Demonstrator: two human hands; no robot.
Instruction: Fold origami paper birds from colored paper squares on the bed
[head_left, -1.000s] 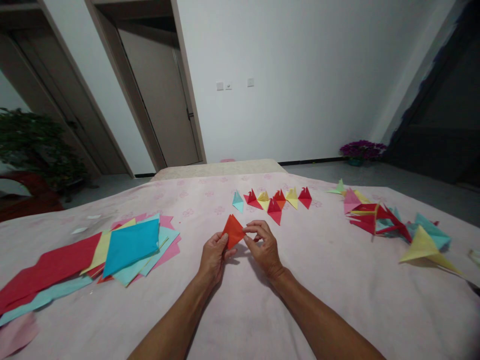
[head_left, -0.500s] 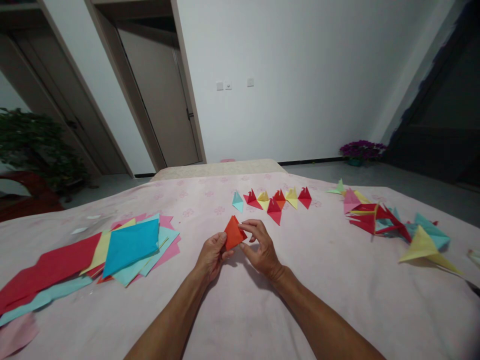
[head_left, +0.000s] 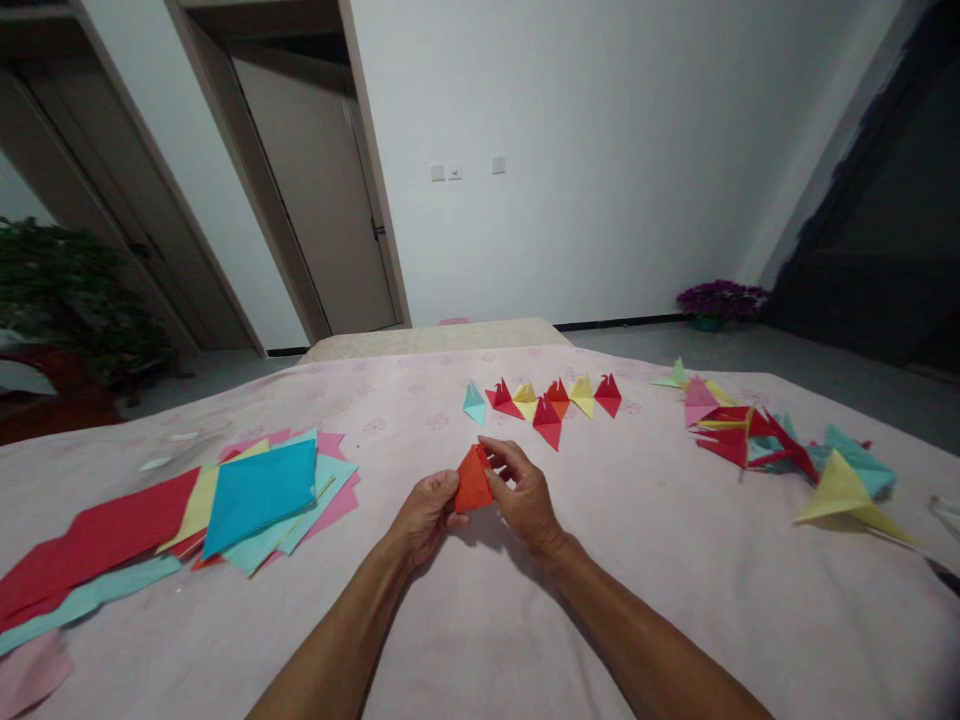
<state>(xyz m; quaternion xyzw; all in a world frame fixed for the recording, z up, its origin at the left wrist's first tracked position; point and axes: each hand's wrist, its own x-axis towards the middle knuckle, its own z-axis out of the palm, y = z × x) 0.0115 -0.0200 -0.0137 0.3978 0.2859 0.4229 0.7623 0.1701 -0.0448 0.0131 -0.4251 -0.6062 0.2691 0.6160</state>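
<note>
Between my hands is a small piece of folded orange origami paper point(head_left: 474, 482), raised a little over the table. My left hand point(head_left: 429, 510) pinches its left edge, thumb on the near face and fingers behind. On the other side my right hand point(head_left: 526, 498) closes on the right edge, its thumb against the paper and its index finger by the top point. The fingers behind the paper are partly hidden. Just beyond stand several small folded paper cranes, among them a red crane point(head_left: 548, 424) and a light blue folded piece point(head_left: 473, 403).
A pink flowered cloth point(head_left: 465, 640) covers the table. At left lie loose coloured sheets, a blue sheet point(head_left: 262, 492) on top and a red sheet point(head_left: 112, 530) beside it. At right is a pile of folded pieces, including a yellow folded piece point(head_left: 847, 500).
The orange paper has moved slightly right and nearer to me. My right thumb has come up from its lower corner onto its right side, and the right flap is now flatter.
</note>
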